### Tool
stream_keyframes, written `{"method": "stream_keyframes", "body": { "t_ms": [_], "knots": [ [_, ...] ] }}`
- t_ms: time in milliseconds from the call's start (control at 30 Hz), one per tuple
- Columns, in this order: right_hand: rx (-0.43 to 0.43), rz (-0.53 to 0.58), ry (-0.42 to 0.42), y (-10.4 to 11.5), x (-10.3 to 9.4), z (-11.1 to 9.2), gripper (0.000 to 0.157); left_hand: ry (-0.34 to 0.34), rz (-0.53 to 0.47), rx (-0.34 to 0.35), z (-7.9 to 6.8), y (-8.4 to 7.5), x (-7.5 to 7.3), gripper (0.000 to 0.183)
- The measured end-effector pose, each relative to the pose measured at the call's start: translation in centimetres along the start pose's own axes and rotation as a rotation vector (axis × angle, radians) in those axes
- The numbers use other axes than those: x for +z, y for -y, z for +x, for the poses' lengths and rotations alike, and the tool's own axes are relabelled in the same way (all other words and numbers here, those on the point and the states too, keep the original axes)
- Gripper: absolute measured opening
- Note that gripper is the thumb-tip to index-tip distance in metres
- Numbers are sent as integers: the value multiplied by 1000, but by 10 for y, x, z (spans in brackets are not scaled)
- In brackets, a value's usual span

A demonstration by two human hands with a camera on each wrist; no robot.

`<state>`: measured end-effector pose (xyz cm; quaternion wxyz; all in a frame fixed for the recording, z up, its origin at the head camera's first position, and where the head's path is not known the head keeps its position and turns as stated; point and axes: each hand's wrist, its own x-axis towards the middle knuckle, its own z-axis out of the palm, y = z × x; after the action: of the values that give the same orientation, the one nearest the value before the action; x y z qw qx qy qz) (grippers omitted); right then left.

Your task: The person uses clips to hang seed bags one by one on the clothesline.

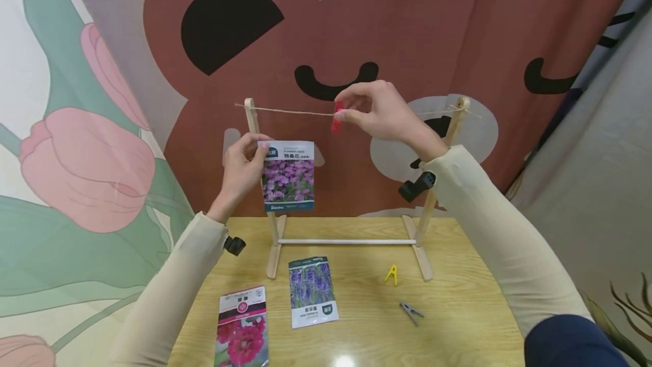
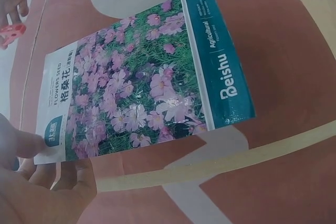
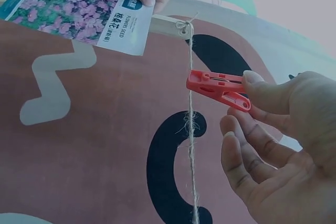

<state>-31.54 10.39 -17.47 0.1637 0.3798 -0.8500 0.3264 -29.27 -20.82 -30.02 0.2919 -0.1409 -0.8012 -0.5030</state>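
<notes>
My left hand (image 1: pixel 243 166) pinches the upper left corner of a flower seed packet (image 1: pixel 288 177) with pink-purple blooms, held upright a little below the string. Between thumb and fingers of my right hand (image 1: pixel 384 112) is a red clothespin (image 3: pixel 218 86), its tip overlapping the string (image 3: pixel 192 145) in the right wrist view. The string (image 1: pixel 295 111) runs between two wooden posts. In the left wrist view the packet (image 2: pixel 136 77) shows its whole front, with the left thumb over its corner.
On the wooden table (image 1: pixel 356 299) lie a purple-flower seed packet (image 1: pixel 312 290), a red-flower packet (image 1: pixel 241 327), a yellow clothespin (image 1: pixel 391 275) and a grey clothespin (image 1: pixel 410 312). The rack's feet (image 1: pixel 274 248) and white crossbar (image 1: pixel 346 241) stand behind them, before a printed curtain.
</notes>
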Motion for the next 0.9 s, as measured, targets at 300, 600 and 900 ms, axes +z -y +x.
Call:
{"method": "stream_keyframes", "body": {
  "t_ms": [300,600,900],
  "knots": [
    [-13,-22,3,7,-1,16,26,-9,-6,28,3,0,5,25],
    [20,-29,6,12,0,30,23,-30,-11,39,6,-1,8,25],
    [-8,-48,-75,17,1,44,17,-44,-15,42,15,-3,13,25]
  ]
}}
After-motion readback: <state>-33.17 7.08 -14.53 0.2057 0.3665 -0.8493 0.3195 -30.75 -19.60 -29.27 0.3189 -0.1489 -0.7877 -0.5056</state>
